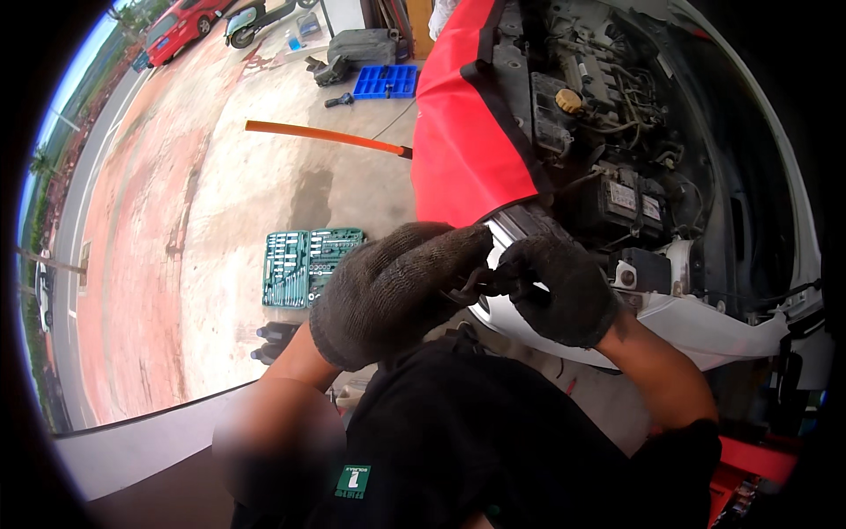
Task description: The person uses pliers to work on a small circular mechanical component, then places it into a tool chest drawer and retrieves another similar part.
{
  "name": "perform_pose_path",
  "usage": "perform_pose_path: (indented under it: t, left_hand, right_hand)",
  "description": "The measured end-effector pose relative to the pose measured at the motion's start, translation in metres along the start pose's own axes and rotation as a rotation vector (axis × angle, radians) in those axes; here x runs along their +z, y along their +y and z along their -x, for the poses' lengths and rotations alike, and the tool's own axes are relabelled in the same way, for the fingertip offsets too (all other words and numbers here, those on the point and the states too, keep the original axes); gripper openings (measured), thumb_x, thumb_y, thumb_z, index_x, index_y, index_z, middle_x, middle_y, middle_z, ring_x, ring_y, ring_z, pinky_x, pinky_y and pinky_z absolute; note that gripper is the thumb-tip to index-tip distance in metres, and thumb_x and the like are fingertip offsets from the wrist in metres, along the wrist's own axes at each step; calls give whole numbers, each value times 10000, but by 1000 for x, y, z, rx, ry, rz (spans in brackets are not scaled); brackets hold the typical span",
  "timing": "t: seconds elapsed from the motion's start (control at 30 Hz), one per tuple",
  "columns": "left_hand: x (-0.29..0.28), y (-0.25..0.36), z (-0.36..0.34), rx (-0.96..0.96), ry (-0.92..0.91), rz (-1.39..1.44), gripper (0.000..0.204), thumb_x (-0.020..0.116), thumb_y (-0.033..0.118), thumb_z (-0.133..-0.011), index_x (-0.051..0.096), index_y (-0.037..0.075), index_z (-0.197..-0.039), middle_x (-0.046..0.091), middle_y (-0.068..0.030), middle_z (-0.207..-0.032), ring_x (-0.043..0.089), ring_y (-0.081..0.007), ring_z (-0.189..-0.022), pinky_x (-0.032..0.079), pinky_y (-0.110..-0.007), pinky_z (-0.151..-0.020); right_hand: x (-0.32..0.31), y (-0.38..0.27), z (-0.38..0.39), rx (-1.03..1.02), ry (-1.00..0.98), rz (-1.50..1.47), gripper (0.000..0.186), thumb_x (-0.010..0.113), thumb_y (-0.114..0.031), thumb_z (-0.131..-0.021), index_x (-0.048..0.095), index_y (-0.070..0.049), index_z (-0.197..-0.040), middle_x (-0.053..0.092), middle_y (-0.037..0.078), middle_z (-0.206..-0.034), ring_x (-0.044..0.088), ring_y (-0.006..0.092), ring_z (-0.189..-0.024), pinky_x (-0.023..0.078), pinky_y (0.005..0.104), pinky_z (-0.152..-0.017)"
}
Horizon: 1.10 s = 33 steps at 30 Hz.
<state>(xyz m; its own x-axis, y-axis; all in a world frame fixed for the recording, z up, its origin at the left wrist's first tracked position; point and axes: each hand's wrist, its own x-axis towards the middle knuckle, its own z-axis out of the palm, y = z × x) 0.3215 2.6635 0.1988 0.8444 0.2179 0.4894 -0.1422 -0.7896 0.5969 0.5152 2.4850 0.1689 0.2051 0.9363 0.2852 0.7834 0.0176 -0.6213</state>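
Part (470,287), dark, hooked, mid-frame | right hand (564,293) pinching it! | left hand (392,295) curled alongside, can't tell if gripping | engine bay (608,106) upper right

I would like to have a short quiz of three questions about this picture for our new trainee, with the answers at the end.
1. Choose: the cover draped over the car is a) blue, b) red, c) green.
2. True or false: a small dark part shows between the gloved left hand and the gloved right hand.
3. Complete with "open" or "shut": the tool case lies ____ on the ground.

Key: 1. b; 2. true; 3. open.
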Motion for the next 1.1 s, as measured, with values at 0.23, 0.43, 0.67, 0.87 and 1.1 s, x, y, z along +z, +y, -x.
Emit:
perform_pose_path:
  t: [0.23,0.43,0.67,0.87,1.1]
  left_hand:
    - [10,-14,-6,-48,-40,430,543,760,-35,-834,571,3,-1342,672,-151,-1137,689,-284,-1001,561,-405,-868]
    - [99,-45,-14,-701,623,1452,348,560,322,-1007,653,-9,-1066,663,-119,-936,659,-246,-793,534,-376,-764]
    - [133,-66,-27,-670,604,729,185,638,188,-912,619,7,-941,705,-114,-795,697,-274,-759,543,-380,-715]
    - [103,-67,-28,-919,558,1309,333,545,415,-990,614,91,-953,610,-85,-754,589,-253,-602,465,-377,-540]
    - [57,-49,-38,-893,530,1770,485,424,536,-1051,604,103,-928,598,-109,-778,561,-261,-541,470,-391,-509]
  right_hand:
    - [28,1,14,147,-1,-153,220,715,-53,-792,685,-74,-1009,718,108,-825,727,269,-756,585,379,-707]
    - [83,18,5,135,88,-133,253,685,-38,-812,673,-68,-1062,687,161,-922,697,375,-868,571,407,-752]
    - [133,70,11,121,-32,102,119,604,-116,-895,622,-52,-995,651,185,-922,657,423,-836,553,476,-722]
    - [115,43,7,406,-108,-63,245,617,-99,-867,642,-45,-1105,711,174,-1057,695,363,-989,562,420,-875]
    - [73,-14,-13,458,-191,-292,291,672,-121,-881,636,-59,-1162,727,138,-1059,708,323,-1009,545,388,-893]
